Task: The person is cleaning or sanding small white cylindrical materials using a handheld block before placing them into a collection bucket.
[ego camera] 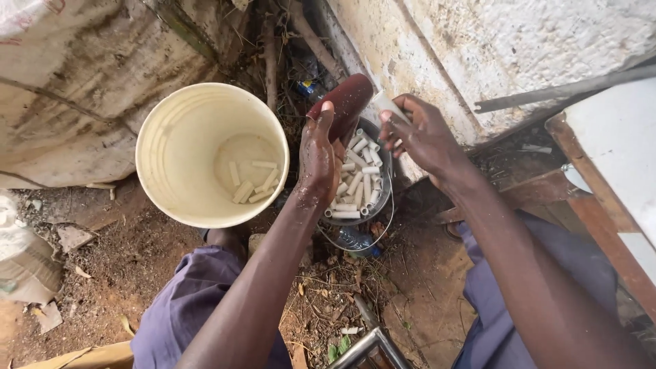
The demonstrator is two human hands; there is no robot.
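Right fingers: your right hand (425,137) pinches one short white tube (387,106) at its side.
Left fingers: your left hand (321,154) grips a dark red cylinder (347,100).
Handling: the tube looks light, stiff, probably wet and slippery.
Below: dark bowl (387,154) holding more tubes.
Beside: cream bucket (164,178), a few inside.

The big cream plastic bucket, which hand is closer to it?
Left. The left hand is just beside the big cream plastic bucket, holding a dark red cup; the right hand is farther off.
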